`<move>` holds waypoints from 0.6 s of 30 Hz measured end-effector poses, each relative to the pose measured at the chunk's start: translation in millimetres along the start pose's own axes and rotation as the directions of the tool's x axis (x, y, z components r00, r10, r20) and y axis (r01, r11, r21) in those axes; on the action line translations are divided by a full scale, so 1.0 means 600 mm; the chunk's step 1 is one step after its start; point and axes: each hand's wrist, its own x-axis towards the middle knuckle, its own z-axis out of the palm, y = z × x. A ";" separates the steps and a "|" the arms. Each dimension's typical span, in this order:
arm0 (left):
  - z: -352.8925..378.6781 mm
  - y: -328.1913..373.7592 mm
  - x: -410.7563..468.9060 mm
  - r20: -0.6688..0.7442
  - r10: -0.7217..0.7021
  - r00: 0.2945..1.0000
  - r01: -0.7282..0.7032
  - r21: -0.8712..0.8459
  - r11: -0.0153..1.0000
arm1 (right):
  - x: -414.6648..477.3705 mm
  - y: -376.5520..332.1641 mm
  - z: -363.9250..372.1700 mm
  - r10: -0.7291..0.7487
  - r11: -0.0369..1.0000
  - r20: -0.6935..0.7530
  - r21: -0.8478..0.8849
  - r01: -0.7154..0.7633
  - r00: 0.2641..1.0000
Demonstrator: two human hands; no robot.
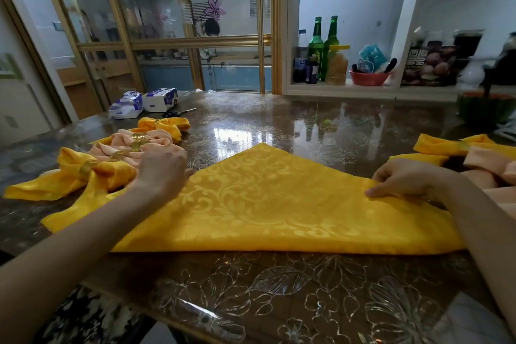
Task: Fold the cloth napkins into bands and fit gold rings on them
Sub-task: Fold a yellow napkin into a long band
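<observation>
Right now a yellow damask cloth napkin point(268, 204) lies in the centre of the frame on a glossy brown flower-patterned table point(279, 288), folded to a flat triangle with its long fold along the lower side and its point toward the top. The right hand point(405, 179), at centre right, pinches the triangle's right corner, thumb below and fingers over the edge. The left hand point(164, 170), at centre left, sits with fingers curled down at the upper left slanting edge; its back faces the camera, so I cannot tell whether it actually holds the cloth.

The fabric looks light, soft and limp, with a slight sheen, so it will likely slide on the shiny top and sag wherever it is unsupported. Holding it at the two far corners and keeping it taut and flat should suit folding it into a band.

At middle left lies a heap of finished yellow and peach napkins point(117, 159), each gathered in a gold metal ring point(138, 138).
</observation>
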 end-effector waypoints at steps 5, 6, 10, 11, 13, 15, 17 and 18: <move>-0.065 0.148 -0.088 0.247 0.302 0.921 -0.156 -0.478 0.864 | -0.002 -0.015 0.006 -0.002 1.000 -0.035 0.008 0.003 0.999; -0.052 0.164 -0.094 0.298 0.350 0.888 -0.174 -0.486 0.857 | -0.006 -0.021 0.006 -0.002 1.000 -0.031 -0.004 0.002 1.000; -0.020 0.187 -0.106 0.336 0.373 0.865 -0.206 -0.439 0.875 | -0.038 -0.016 -0.013 0.087 0.995 0.078 -0.064 -0.082 0.993; -0.018 0.185 -0.107 0.332 0.362 0.871 -0.200 -0.433 0.879 | -0.047 -0.012 -0.022 0.095 0.995 0.123 -0.045 -0.091 0.988; -0.019 0.188 -0.105 0.308 0.364 0.879 -0.211 -0.432 0.877 | -0.066 0.008 -0.043 0.090 0.995 0.190 -0.061 -0.080 0.978; -0.020 0.192 -0.106 0.292 0.372 0.881 -0.222 -0.440 0.870 | -0.080 0.027 -0.058 0.085 0.989 0.183 -0.138 -0.060 0.979; -0.016 0.194 -0.106 0.290 0.374 0.881 -0.224 -0.441 0.869 | -0.088 0.042 -0.068 0.105 0.973 0.141 -0.221 -0.072 0.984; -0.014 0.198 -0.106 0.285 0.377 0.881 -0.228 -0.441 0.868 | -0.095 0.047 -0.076 0.136 0.958 0.107 -0.266 -0.104 0.985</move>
